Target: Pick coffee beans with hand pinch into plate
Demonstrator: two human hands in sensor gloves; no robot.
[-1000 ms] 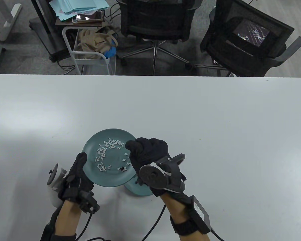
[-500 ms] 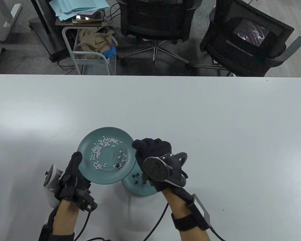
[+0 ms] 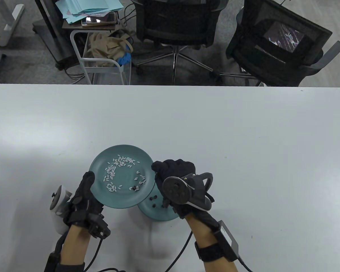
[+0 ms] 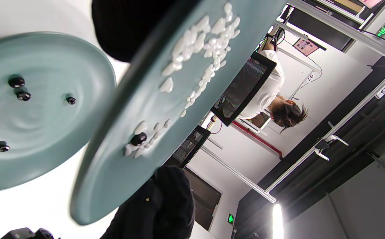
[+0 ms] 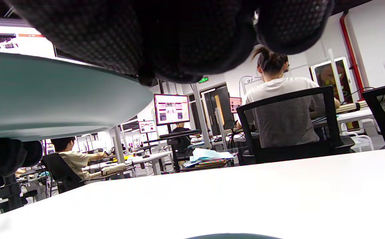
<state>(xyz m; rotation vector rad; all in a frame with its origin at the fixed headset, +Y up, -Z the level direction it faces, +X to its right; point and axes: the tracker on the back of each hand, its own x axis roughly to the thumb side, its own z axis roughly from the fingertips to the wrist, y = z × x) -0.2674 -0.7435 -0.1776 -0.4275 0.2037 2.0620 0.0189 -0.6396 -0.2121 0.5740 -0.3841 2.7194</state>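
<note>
My left hand (image 3: 86, 195) grips the left rim of a teal plate (image 3: 121, 195) and holds it tilted above the table. The plate carries white grains (image 3: 113, 170) and a few dark coffee beans (image 3: 134, 187); it also shows in the left wrist view (image 4: 119, 172) with one bean (image 4: 139, 138). A second teal plate (image 3: 164, 215) lies on the table partly beneath it, with several coffee beans (image 3: 153, 197) on it, seen closer in the left wrist view (image 4: 16, 82). My right hand (image 3: 172, 175) is curled shut beside the raised plate's right rim, above the lower plate. What its fingertips (image 5: 179, 39) hold is hidden.
The white table (image 3: 243, 136) stretches wide to the right and back. Two black office chairs (image 3: 175, 25) and a wire cart (image 3: 102, 56) stand beyond its far edge. Cables trail from both wrists at the near edge.
My right hand has drawn back right and down off the raised plate. The raised plate has shifted left, uncovering the beans on the lower plate. Little has moved in the last half second.
</note>
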